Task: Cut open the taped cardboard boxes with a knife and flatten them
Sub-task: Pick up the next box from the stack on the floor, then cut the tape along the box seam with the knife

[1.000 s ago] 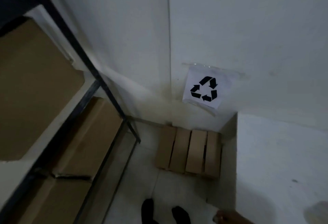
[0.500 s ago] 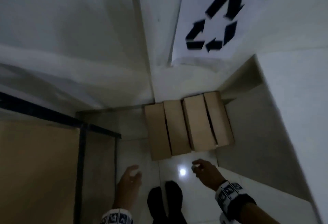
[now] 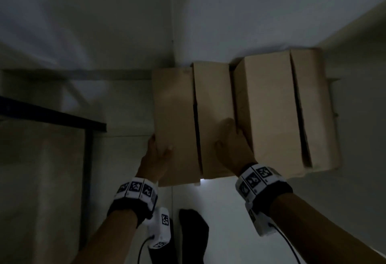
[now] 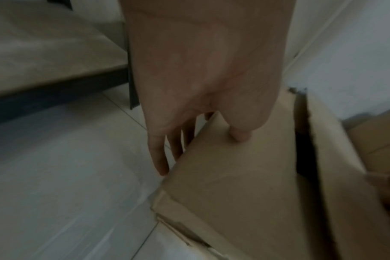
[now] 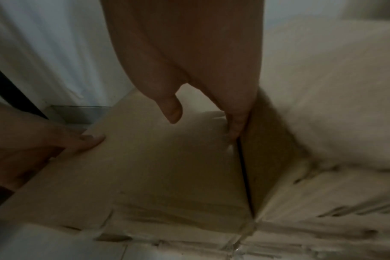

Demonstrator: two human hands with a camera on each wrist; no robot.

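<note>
Two brown cardboard boxes stand side by side on the floor in a wall corner. The left box [image 3: 177, 117] [image 4: 234, 184] [image 5: 167, 167] has a dark open slit between its top flaps. My left hand [image 3: 159, 148] [image 4: 196, 140] holds its left edge, thumb on top and fingers down the side. My right hand [image 3: 229, 142] [image 5: 211, 98] holds its right edge, thumb over the top and fingers pushed into the gap beside the right box [image 3: 271, 107] [image 5: 323, 123]. The right box also shows a slit along its top. No knife is in view.
A black metal shelf frame [image 3: 52, 115] with a cardboard sheet [image 3: 37, 169] stands at the left. White walls [image 3: 250, 12] close in behind and to the right of the boxes. My feet in black socks [image 3: 194, 234] stand on the white tiled floor [image 3: 125, 159].
The view has dropped and closed in on the boxes. Both hands moved forward from above the floor and took hold of the left box's two sides.
</note>
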